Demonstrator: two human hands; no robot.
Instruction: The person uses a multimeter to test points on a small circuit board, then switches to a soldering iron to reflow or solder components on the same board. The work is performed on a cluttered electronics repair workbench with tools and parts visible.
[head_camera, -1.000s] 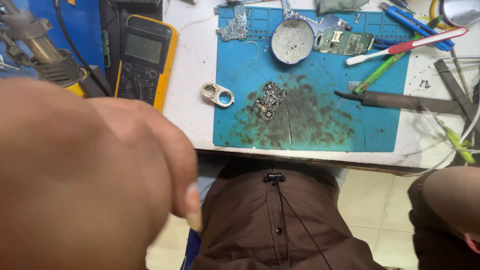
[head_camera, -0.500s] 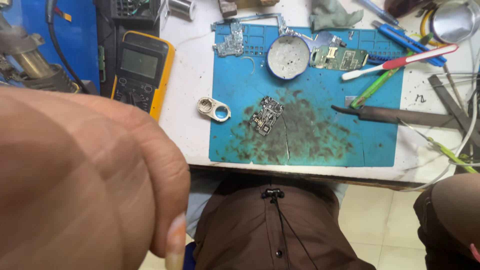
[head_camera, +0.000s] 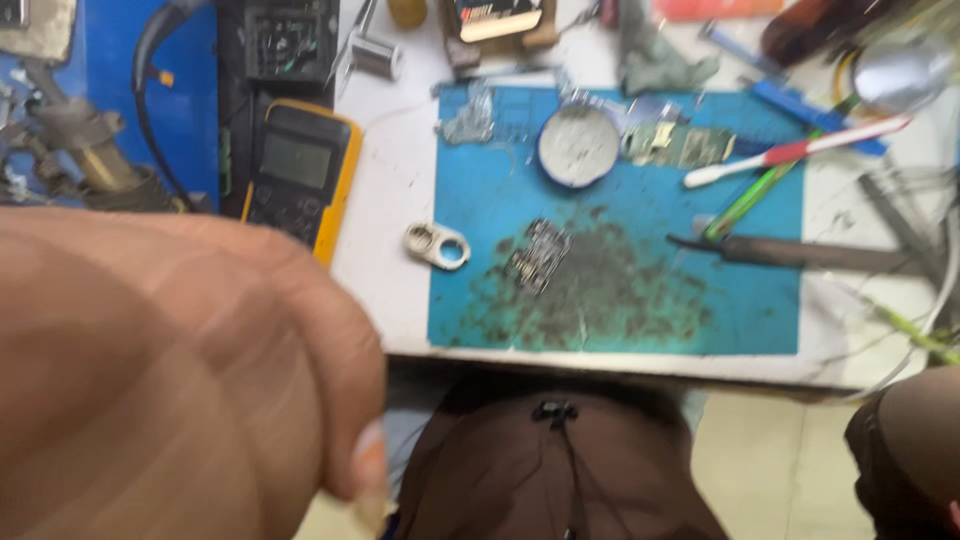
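The left hand (head_camera: 170, 370) fills the lower left of the view, close to the camera and badly blurred; its back faces up and the fingers (head_camera: 365, 470) look curled in together with one nail tip pointing down, but I cannot tell whether they close on anything. The right hand is out of sight. Nearest to the hand is a yellow-cased multimeter (head_camera: 300, 175), lying flat near the left edge of the white desk (head_camera: 385, 200), just left of the blue mat (head_camera: 480, 220), with its lower end hidden behind the hand. Its long axis runs away from the person, leaning slightly to the right, with the display end pointing toward the back of the desk. It looks rigid and moderately weighty, and the rubbery yellow jacket should give a sure grip, so the long side edges seem the best place to take hold, keeping off the screen. A small metal ring piece (head_camera: 437, 245) lies at the mat's left edge, and a small circuit board (head_camera: 540, 255) sits among dark debris on the mat; that board is likely light and fragile
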